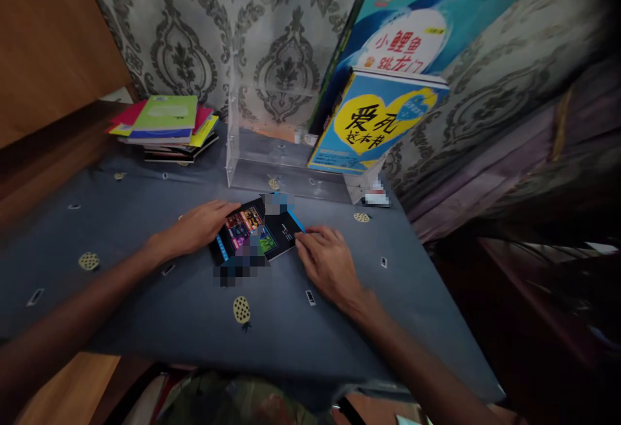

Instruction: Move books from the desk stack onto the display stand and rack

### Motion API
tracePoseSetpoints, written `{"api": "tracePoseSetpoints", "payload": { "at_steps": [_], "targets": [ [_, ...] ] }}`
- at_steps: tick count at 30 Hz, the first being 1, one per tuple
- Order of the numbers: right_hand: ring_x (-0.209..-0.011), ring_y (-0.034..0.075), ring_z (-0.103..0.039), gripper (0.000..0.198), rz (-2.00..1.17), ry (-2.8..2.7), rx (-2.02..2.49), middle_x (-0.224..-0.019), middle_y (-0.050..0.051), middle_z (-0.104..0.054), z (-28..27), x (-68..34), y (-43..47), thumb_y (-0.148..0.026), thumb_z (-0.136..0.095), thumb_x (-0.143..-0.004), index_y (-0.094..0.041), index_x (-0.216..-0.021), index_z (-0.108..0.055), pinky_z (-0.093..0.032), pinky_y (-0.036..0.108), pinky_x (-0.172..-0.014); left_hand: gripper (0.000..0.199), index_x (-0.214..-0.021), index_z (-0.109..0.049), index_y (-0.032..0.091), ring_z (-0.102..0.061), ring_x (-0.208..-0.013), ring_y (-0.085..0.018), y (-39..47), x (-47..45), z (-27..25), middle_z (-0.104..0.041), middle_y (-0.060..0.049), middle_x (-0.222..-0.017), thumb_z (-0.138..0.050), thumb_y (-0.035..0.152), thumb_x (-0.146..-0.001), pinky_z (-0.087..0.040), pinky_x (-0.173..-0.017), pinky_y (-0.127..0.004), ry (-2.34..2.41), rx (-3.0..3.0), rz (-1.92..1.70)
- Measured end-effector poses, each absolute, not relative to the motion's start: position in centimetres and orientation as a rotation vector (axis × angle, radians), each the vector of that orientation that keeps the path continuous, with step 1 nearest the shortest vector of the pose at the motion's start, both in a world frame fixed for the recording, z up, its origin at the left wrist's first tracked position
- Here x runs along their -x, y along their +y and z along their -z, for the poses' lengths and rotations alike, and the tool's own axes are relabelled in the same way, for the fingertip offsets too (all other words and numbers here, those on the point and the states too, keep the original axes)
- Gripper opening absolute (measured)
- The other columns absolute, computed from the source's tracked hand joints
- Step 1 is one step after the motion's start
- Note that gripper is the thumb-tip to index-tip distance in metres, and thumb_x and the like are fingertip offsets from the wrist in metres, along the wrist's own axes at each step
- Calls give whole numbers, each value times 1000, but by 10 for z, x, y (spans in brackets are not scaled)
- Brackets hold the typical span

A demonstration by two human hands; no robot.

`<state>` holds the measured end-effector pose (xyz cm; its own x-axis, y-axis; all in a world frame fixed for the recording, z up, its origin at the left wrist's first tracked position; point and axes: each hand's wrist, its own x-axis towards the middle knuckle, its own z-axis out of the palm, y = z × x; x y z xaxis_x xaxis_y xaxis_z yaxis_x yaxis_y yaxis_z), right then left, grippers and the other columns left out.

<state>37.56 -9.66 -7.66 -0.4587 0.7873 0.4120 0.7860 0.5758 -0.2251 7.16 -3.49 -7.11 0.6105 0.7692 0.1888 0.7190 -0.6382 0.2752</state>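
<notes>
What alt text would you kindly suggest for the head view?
A person's left hand and right hand touch opposite sides of a flat black booklet with colourful panels on a grey-blue, pineapple-print tablecloth. Behind it, a clear plastic rack holds a blue-and-yellow book; a multicoloured stack of books lies left.

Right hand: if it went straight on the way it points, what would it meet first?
The black book; the right hand appears to touch its right edge. Depth is unclear, so it might push the book or slide over it.

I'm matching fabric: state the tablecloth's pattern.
Tablecloth: yellow pineapples, small rectangles on grey-blue; head view.
</notes>
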Motion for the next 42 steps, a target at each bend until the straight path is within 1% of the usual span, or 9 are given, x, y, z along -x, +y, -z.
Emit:
{"api": "tracePoseSetpoints", "payload": {
  "at_steps": [2, 4, 6, 10, 14, 17, 28, 33, 42],
  "targets": [
    [-104, 27, -64, 25, -171, -2388, 1066, -102, 9, -78, 72, -344, -94, -21, -48, -100, -21, -112, -70, -49, 46, -92, 42, -137, -54, 24, -60, -118, -19, -25, -58, 71, -64, -7, -128, -40, 16, -98, -48, -101, -39, 1118, -2563, -488],
    [-112, 24, -62, 28, -341, -2522, 791, -120, 8, -74, 68, -307, -92, -19, -48, -100, -21, -121, -67, -49, 42, -97, 41, -132, -58, 23, -61, -114, -18, -15, -45, 72, -65, -7, -123, -41, 14, -96, -48, -101, -38, 1016, -2467, -496],
    [-120, 24, -58, 30, -343, -2625, 659, -131, 8, -69, 68, -272, -88, -18, -48, -100, -21, -125, -66, -48, 42, -102, 37, -126, -63, 21, -62, -108, -18, -6, -37, 73, -65, -7, -116, -45, 15, -94, -49, -98, -37, 946, -2384, -492],
    [-123, 25, -57, 32, -255, -2765, 619, -135, 11, -66, 77, -239, -72, -16, -51, -98, -16, -127, -64, -43, 44, -109, 35, -126, -64, 21, -62, -106, -20, 0, -31, 75, -64, -8, -112, -50, 21, -94, -49, -97, -39, 906, -2294, -494],
    [-128, 21, -56, 33, -325, -2784, 545, -141, 9, -62, 85, -247, -58, -12, -50, -98, -15, -128, -63, -38, 43, -116, 36, -128, -63, 20, -62, -104, -19, -1, -29, 77, -64, -7, -110, -49, 22, -95, -49, -97, -38, 873, -2275, -491],
    [-132, 18, -54, 33, -386, -2772, 498, -142, 9, -61, 87, -257, -51, -13, -47, -99, -16, -129, -62, -38, 39, -117, 36, -128, -63, 19, -63, -100, -19, -1, -29, 79, -65, -8, -107, -48, 23, -96, -51, -94, -37, 853, -2281, -509],
    [-140, 20, -49, 36, -452, -2567, 825, -146, 11, -57, 97, -310, -10, -25, -46, -103, -22, -136, -58, -38, 50, -118, 33, -128, -62, 24, -63, -100, -18, -5, -29, 76, -66, -5, -109, -46, 29, -100, -50, -91, -33, 920, -2288, -504],
    [-141, 24, -47, 40, -433, -2446, 1044, -149, 13, -54, 105, -340, 2, -23, -46, -101, -18, -139, -57, -35, 51, -120, 35, -129, -61, 23, -63, -97, -18, -6, -30, 75, -64, -5, -107, -45, 32, -100, -50, -88, -32, 913, -2276, -475],
    [-144, 26, -42, 43, -432, -2361, 1149, -150, 16, -52, 110, -352, -7, -20, -43, -99, -13, -140, -57, -34, 49, -121, 37, -129, -63, 24, -59, -96, -19, -18, -39, 81, -58, -5, -101, -38, 28, -101, -50, -87, -33, 1095, -2446, -518]
  ]
}}
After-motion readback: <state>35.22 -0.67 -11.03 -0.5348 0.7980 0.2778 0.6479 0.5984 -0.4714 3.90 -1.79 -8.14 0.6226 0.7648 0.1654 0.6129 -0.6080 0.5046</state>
